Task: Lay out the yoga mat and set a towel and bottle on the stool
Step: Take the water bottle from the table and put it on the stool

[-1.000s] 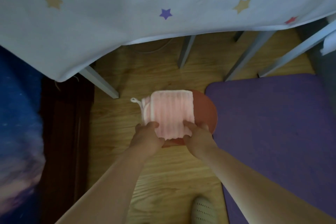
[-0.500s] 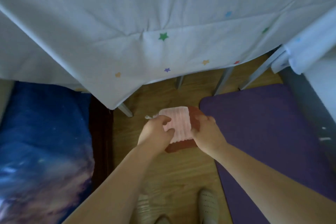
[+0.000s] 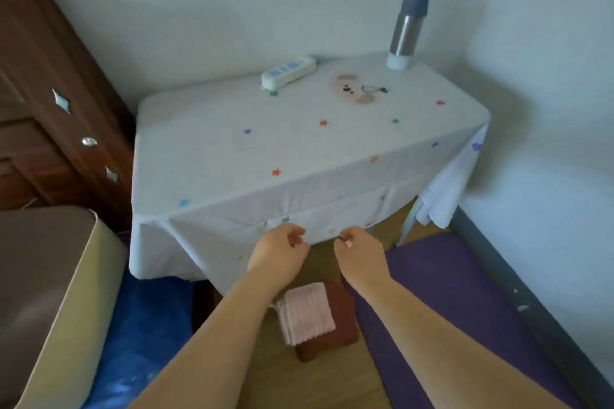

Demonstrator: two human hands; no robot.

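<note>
A folded pink towel (image 3: 307,312) lies on the low red-brown stool (image 3: 342,329) on the wooden floor. The purple yoga mat (image 3: 442,302) is spread flat on the floor to the right of the stool. A steel bottle (image 3: 406,31) with a grey cap stands upright at the table's far right corner. My left hand (image 3: 279,254) and my right hand (image 3: 360,254) hover side by side above the stool, in front of the table's front edge. Both have loosely curled fingers and hold nothing.
A table under a white star-print cloth (image 3: 299,149) carries a white remote (image 3: 288,71). A dark wooden cabinet (image 3: 50,116) stands at the left, a brown and beige cushion (image 3: 50,295) in front of it. Blue fabric (image 3: 146,329) lies on the floor.
Both hands let go of the towel and rose to table-edge height. The view tilted up from the floor, so the table top and the bottle came into sight.
</note>
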